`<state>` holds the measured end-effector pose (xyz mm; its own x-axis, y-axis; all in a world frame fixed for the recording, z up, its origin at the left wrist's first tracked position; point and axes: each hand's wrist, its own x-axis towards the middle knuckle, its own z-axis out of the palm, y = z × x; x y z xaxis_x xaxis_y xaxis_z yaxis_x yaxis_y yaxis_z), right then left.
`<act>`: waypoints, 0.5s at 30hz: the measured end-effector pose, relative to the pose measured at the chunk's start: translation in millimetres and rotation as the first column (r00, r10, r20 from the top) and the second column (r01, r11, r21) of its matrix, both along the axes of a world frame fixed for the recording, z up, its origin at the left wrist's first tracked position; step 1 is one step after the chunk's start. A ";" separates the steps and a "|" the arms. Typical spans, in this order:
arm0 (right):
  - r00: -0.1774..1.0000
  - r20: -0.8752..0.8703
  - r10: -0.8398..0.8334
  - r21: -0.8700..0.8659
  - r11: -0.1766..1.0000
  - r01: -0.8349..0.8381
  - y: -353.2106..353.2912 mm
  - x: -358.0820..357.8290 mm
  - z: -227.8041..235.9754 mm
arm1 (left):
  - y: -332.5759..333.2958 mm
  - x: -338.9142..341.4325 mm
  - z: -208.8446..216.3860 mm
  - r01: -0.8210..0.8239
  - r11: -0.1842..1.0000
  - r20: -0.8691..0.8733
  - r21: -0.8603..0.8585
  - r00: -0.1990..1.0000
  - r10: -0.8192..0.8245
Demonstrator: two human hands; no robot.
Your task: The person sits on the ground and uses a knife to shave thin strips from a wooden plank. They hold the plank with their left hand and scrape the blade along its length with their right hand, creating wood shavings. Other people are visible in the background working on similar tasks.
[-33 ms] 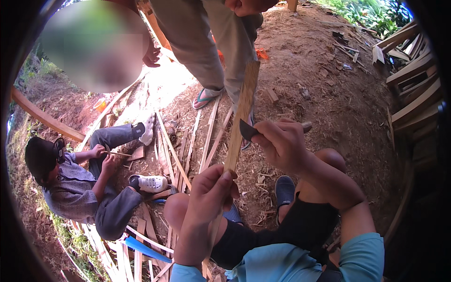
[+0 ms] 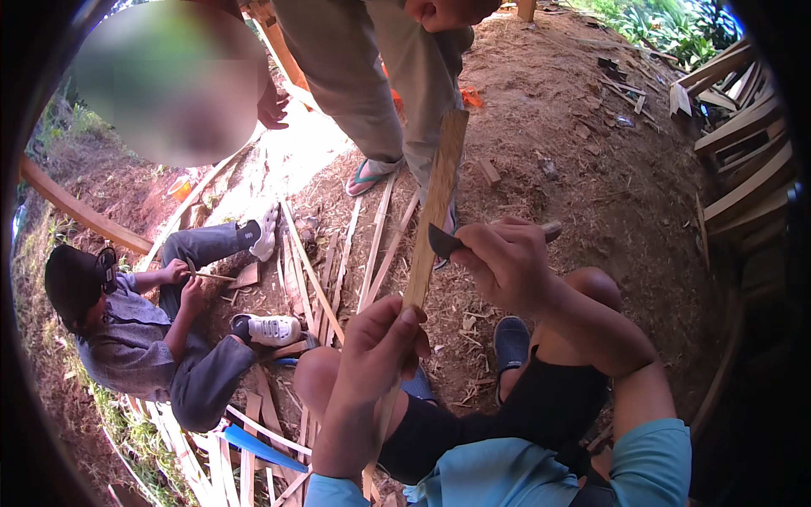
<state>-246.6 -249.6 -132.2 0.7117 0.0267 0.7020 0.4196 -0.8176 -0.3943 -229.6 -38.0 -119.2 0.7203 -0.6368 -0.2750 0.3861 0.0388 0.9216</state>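
A long flat wooden strip (image 2: 441,182) runs up and away from me, its far end in front of a standing person's legs. My left hand (image 2: 378,338) is wrapped round its lower part, thumb on top; the near end passes down along my forearm. My right hand (image 2: 505,258) is closed round a knife (image 2: 441,242) with a short dark blade. The butt of its wooden handle shows beyond my fingers. The blade lies at the right edge of the strip, above my left hand, seemingly touching it.
At left a seated person (image 2: 135,329) works a thin stick with both hands. The standing person (image 2: 363,93) is straight ahead. Several wooden strips (image 2: 308,279) and shavings lie on the ground. A blue-handled tool (image 2: 266,448) sits lower left. Lumber (image 2: 752,160) is piled at right.
My right hand and the knife have shifted very slightly left and toward me along the strip. My left hand and the strip stay in place.
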 end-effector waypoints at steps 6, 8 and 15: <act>0.998 0.047 0.048 0.035 0.998 -0.050 2.4 -1.1 -3.6 | -2.7 -7.4 1.0 -0.060 0.998 -0.001 0.029 0.998 0.060; 0.997 0.027 0.066 0.032 0.997 -0.067 8.8 -4.6 -3.0 | -5.1 -8.3 0.5 -0.097 0.995 -0.020 0.028 0.995 0.097; 0.996 0.026 0.082 0.041 0.996 -0.083 11.5 -0.5 -5.2 | -6.9 -5.8 1.9 -0.073 0.997 -0.051 0.030 0.996 0.074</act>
<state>-247.1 -238.1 -137.5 0.6910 0.0546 0.7208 0.4949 -0.7625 -0.4167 -235.4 -45.0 -117.2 0.7492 -0.5740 -0.3305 0.4309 0.0434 0.9013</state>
